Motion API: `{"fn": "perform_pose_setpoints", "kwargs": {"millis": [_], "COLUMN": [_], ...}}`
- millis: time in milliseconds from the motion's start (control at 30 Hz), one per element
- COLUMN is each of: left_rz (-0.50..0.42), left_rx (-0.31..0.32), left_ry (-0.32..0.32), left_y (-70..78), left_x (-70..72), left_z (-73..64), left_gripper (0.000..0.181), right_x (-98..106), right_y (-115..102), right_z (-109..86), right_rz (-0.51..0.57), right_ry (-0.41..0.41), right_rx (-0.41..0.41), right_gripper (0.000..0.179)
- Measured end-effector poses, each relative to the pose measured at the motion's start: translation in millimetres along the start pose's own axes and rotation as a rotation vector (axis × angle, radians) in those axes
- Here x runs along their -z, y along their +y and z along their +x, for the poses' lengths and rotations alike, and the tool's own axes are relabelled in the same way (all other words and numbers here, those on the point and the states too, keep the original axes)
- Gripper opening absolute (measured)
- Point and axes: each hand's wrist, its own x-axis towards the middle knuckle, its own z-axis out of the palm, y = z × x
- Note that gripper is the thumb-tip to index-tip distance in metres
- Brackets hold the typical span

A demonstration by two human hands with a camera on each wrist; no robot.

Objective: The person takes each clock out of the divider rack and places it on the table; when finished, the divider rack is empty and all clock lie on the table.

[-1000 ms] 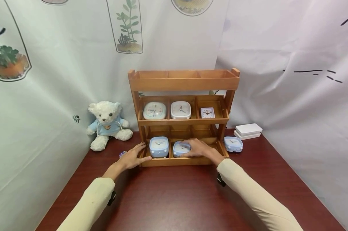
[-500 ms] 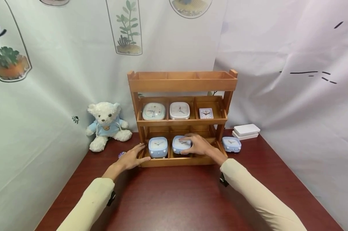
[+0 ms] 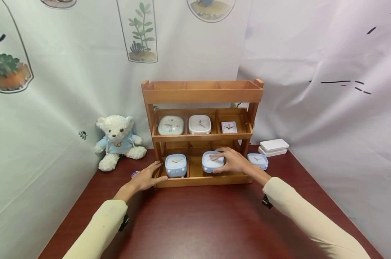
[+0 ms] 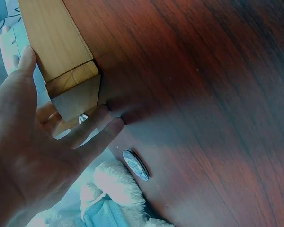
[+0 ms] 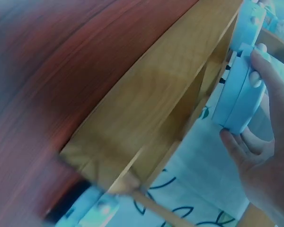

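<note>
A light-blue alarm clock (image 3: 209, 166) with a white face is held in my right hand (image 3: 235, 162), thumb and fingers on opposite sides. It is over the bottom tier of the wooden shelf (image 3: 202, 96), right of the left divider. In the right wrist view the clock's blue casing (image 5: 236, 92) is tilted above the front board. My left hand (image 3: 146, 177) lies against the shelf's left end, fingers spread and nearly straight, thumb over the front edge. Beside that thumb a second blue clock (image 3: 175, 166) stands in the bottom left compartment.
Three clocks stand on the middle tier, including a small pink-framed square one (image 3: 229, 127). Another blue clock (image 3: 257, 161) sits on the table right of the shelf, near stacked white boxes (image 3: 274, 147). A teddy bear (image 3: 117, 142) and a small oval object (image 4: 136, 165) are at left.
My right hand has raised the blue clock from the bottom middle compartment and shifted it to the right. My left hand has stayed at the shelf's left end.
</note>
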Motion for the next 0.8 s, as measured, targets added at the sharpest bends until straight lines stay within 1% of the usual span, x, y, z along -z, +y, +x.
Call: {"fn": "perform_pose_setpoints", "kwargs": {"millis": [167,200,300,567,633,800], "left_rz": [-0.008,-0.009,-0.002,-0.004,-0.004,-0.007], "left_rx": [0.012,0.018,0.009,0.003,0.004,0.01], "left_ry": [-0.014,-0.014,-0.003,-0.008,-0.009,-0.008], "left_y": [-1.1,-1.4,-1.5,-1.7,-1.8,-3.1], "left_x": [-0.8,-0.6,0.0,-0.1,-0.3,0.1], "left_z": [0.1,0.4,1.6,2.7,2.6,2.1], "left_gripper": [0.086,0.086,0.086,0.089,0.089,0.089], "right_x": [15,19,31,64,70,78], "right_y": [14,17,29,63,72,96], "right_z": [-25.3,-30.5,-47.2,-93.8,-105.4,-128.7], "right_rz": [-0.019,-0.023,-0.046,-0.055,-0.069,-0.13], "right_ry": [0.023,0.031,0.062,0.125,0.14,0.206], "right_rx": [0.008,0.008,0.007,-0.045,-0.057,-0.044], "right_gripper": [0.065,0.065,0.064,0.064,0.063,0.061]}}
